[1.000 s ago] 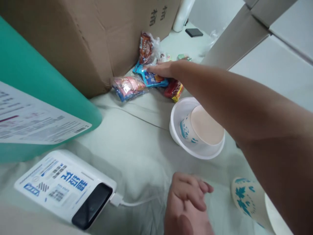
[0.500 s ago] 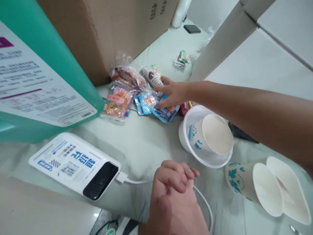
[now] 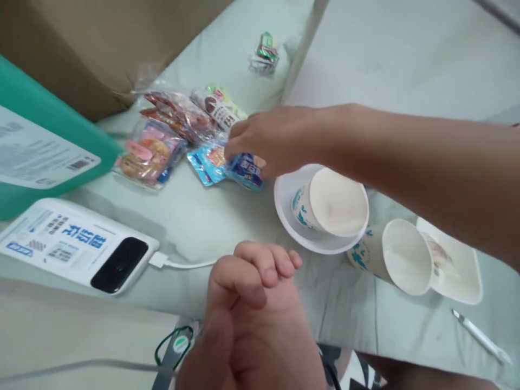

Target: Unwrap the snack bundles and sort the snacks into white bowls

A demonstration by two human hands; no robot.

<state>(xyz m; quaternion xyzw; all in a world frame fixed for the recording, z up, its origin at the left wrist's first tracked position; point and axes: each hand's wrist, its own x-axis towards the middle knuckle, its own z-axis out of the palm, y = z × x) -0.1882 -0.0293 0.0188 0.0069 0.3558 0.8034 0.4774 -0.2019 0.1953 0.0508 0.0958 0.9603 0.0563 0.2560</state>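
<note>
My left hand (image 3: 255, 309) is palm up at the bottom middle, its fingers curled in and nothing visible in them. Farther off, my right hand (image 3: 268, 141) reaches in from the right, its fingers closed on a blue snack packet (image 3: 247, 172). The hand covers part of that packet. Beside it lies a lighter blue packet (image 3: 207, 162), with a white-and-green wrapped snack (image 3: 219, 111) behind. To the left are a red-brown snack pack (image 3: 174, 114) and a clear-wrapped biscuit pack (image 3: 146, 154).
A white bowl (image 3: 280, 211) holds a paper cup (image 3: 339, 203). Another paper cup (image 3: 406, 257) lies tipped beside a white tray (image 3: 467, 281), near a scalpel-like knife (image 3: 481, 336). On the left are a cabled power bank (image 3: 77, 244), a green container (image 3: 36, 124) and a cardboard box (image 3: 81, 49).
My right hand's spread fingers have closed on the blue packet, bunching it up. The view has shifted, so most things sit farther left and higher. My left hand remains curled.
</note>
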